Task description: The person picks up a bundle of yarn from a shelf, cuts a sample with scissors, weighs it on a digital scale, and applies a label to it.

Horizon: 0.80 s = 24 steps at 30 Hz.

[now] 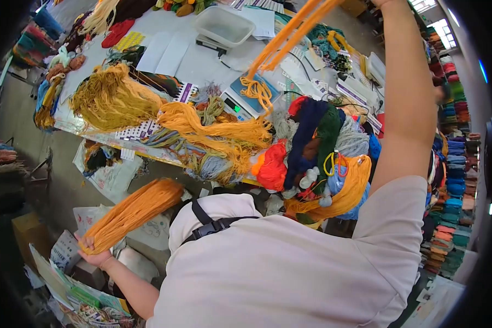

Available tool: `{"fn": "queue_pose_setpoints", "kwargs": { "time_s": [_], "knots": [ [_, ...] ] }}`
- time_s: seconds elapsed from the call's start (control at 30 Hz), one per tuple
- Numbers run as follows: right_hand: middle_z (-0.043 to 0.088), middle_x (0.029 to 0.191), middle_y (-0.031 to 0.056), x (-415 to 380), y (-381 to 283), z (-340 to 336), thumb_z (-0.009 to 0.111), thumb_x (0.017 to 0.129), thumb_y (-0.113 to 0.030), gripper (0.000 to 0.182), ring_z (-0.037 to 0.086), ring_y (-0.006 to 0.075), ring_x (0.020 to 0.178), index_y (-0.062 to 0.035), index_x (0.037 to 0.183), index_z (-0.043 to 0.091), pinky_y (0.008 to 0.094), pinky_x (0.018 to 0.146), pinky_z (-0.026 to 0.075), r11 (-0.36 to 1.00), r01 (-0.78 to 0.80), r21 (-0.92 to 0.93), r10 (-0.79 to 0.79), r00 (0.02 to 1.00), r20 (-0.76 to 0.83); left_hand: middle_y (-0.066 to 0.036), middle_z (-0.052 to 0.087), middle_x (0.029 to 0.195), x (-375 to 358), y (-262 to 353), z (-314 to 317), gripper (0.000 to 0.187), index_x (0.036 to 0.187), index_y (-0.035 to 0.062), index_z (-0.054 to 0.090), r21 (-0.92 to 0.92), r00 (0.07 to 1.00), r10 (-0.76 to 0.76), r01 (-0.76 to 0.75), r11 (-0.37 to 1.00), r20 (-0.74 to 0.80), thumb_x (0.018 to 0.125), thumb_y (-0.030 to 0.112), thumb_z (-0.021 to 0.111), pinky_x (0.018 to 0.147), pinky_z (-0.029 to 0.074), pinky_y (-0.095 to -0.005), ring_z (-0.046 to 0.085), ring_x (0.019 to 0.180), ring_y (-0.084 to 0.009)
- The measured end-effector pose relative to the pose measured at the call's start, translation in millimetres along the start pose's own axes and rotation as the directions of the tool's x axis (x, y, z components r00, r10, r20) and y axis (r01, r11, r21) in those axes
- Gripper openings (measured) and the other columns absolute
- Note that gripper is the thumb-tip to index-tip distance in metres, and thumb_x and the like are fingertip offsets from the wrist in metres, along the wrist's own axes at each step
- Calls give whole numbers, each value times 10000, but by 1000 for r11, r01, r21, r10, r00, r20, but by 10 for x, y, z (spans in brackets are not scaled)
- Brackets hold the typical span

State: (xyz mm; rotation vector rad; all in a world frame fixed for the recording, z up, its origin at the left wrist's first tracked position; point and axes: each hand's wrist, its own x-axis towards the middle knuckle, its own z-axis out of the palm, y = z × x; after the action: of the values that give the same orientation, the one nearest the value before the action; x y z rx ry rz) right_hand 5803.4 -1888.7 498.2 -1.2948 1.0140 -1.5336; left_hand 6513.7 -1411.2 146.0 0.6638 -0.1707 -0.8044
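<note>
My left hand (97,255) is closed around one end of a thick orange yarn skein (139,210), held out low on the left, away from the table. My right arm reaches up to the top edge, where only part of my right hand (384,2) shows. Long orange yarn strands (295,38) run down from beside it. Their lower ends lie in loose loops on a small digital scale (239,111) with a blue platform and a lit green display. The fingers of my right hand are mostly cut off by the frame.
The white table (175,33) carries a yellow-orange skein (213,128), an olive yarn bundle (112,98), a clear plastic tub (224,26), paper sheets and cards. Red, navy and green skeins (311,142) pile at its near edge. Shelves of yarn (456,191) line the right side.
</note>
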Motion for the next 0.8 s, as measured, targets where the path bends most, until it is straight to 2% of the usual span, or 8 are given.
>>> {"fn": "queue_pose_setpoints", "kwargs": {
  "time_s": [0.23,0.3,0.4,0.47,0.5,0.6,0.67,0.8],
  "knots": [
    [612,723,87,40,1105,181,537,834,-126,99,606,243,683,-41,809,579,372,646,502,957,-93,276,117,991,-70,-10,395,742,-246,-699,247,367,1202,70,504,-105,977,-183,172,980,-112,945,299,376,686,371,-278,378,625,-124],
    [566,679,41,-425,1406,455,542,859,-125,98,555,170,612,-34,841,575,304,581,477,943,-209,259,245,962,-119,-7,396,735,-332,-865,311,331,1152,73,514,-92,968,-220,210,973,-117,943,294,386,690,374,-277,380,622,-123],
    [553,748,46,-687,2971,-134,619,824,-174,136,526,160,718,-57,768,578,279,655,425,882,-349,317,367,930,2,2,399,713,-454,-1050,482,239,1016,89,515,-79,946,-298,290,954,-131,943,289,407,697,382,-279,383,614,-120],
    [569,728,-2,-1279,3858,-289,654,790,-93,76,531,109,651,-106,754,589,247,548,423,813,-446,375,571,736,-362,1,403,705,-532,-1147,620,226,995,96,505,-16,922,-344,346,938,-177,950,295,408,697,385,-280,386,613,-119],
    [582,732,-10,-1548,4446,-493,650,798,-81,66,556,102,623,-102,775,592,245,492,430,658,-553,511,752,528,-395,1,403,705,-573,-1167,693,226,995,96,505,1,921,-346,352,936,-181,950,295,408,697,385,-280,386,613,-119],
    [584,735,16,-2656,5350,-936,622,825,-123,64,565,153,601,-85,865,589,248,513,459,511,-580,634,854,425,-300,2,410,698,-618,-1192,902,216,987,103,499,83,912,-335,363,928,-234,961,291,396,701,383,-279,395,615,-115],
    [577,864,64,-3029,5184,-854,619,826,-166,184,560,183,722,-63,970,570,265,615,479,411,-696,589,890,168,-424,3,405,697,-586,-1114,867,213,980,104,497,90,912,-365,386,918,-187,962,288,392,706,383,-280,392,613,-115],
    [518,1071,99,-3329,5142,-833,623,801,-252,354,493,211,953,-46,1069,519,360,870,407,385,-651,655,909,144,-391,5,410,700,-562,-1011,937,198,973,111,495,150,909,-366,397,905,-199,963,277,389,722,393,-284,402,617,-115]
  ]
}}
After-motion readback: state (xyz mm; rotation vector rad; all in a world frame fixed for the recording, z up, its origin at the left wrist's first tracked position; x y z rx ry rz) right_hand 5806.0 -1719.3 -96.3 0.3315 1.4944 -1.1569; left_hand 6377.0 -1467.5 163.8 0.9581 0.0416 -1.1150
